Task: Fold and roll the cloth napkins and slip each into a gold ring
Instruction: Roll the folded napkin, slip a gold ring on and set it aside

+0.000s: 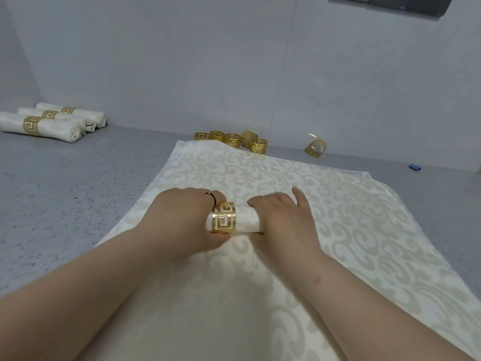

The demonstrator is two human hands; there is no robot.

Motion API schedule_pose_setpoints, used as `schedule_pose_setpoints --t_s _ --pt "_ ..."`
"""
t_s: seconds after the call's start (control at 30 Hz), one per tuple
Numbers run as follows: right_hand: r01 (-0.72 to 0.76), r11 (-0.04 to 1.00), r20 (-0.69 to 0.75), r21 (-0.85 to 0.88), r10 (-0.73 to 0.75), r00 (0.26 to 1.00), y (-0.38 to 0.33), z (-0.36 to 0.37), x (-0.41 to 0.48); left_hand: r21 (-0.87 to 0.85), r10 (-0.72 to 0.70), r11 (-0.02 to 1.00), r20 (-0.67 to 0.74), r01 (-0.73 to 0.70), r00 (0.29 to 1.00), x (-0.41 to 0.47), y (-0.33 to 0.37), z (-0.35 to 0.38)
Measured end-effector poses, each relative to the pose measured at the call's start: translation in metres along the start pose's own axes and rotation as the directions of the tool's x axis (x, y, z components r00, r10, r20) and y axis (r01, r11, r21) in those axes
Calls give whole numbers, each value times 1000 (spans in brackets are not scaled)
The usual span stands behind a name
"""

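One rolled napkin [247, 222] lies at frame centre on a flat patterned cloth [338, 230], its long axis running 9 to 3 o'clock between both hands. The left hand [182, 220] curls round the gold ring [223, 217], seated on the roll's 9 o'clock end. The right hand [283, 220] grips the 3 o'clock end, one finger lifted. Judgement: the ring must travel toward 3 o'clock to reach mid-roll; the left hand is nearer. Three finished rolls [52, 122] sit at 10 o'clock; spare rings [231, 138] at 12 o'clock on the grey surface [78, 191].
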State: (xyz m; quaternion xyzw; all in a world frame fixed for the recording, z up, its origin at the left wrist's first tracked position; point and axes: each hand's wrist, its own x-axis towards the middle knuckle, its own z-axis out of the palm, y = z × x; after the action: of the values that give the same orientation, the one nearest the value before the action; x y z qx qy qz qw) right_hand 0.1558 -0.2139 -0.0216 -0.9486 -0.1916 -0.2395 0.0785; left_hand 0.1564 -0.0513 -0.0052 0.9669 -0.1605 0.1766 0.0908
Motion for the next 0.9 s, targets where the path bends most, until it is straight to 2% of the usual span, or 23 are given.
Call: schedule_pose_setpoints --t_s 0.07,0.23,0.33,0.4,0.47,0.53,0.63,0.77,0.9 --pt "3 1000 -108 -20 -6 994 3 2 3 30 45 999 -13 -44 999 -1 3 -1" --pt "30 999 -204 38 -22 979 6 3 5 20 39 999 56 -40 998 -1 5 -5" --pt "66 990 21 128 -69 997 6 -2 3 -18 -21 1000 193 25 981 -5 -5 -3" --pt "68 989 196 133 -93 976 11 -5 -4 -46 -45 997 249 58 967 -10 -15 -6" --pt "64 990 216 126 -91 972 9 -10 -6 -59 -51 996 261 69 964 -17 -24 -11" --pt "80 992 163 94 -95 982 1 -13 -3 -53 -36 997 266 52 963 -26 -28 -12" --pt "195 981 -32 -20 -196 980 -10 -5 -3 -60 0 998 283 18 959 -36 -25 -13" --pt "255 965 -50 63 -252 966 -17 3 -4 -80 25 997 277 -3 961 -37 -25 -11" --pt "286 956 -56 61 -282 958 -10 4 -4 -117 12 993 281 22 960 -37 -31 -10"
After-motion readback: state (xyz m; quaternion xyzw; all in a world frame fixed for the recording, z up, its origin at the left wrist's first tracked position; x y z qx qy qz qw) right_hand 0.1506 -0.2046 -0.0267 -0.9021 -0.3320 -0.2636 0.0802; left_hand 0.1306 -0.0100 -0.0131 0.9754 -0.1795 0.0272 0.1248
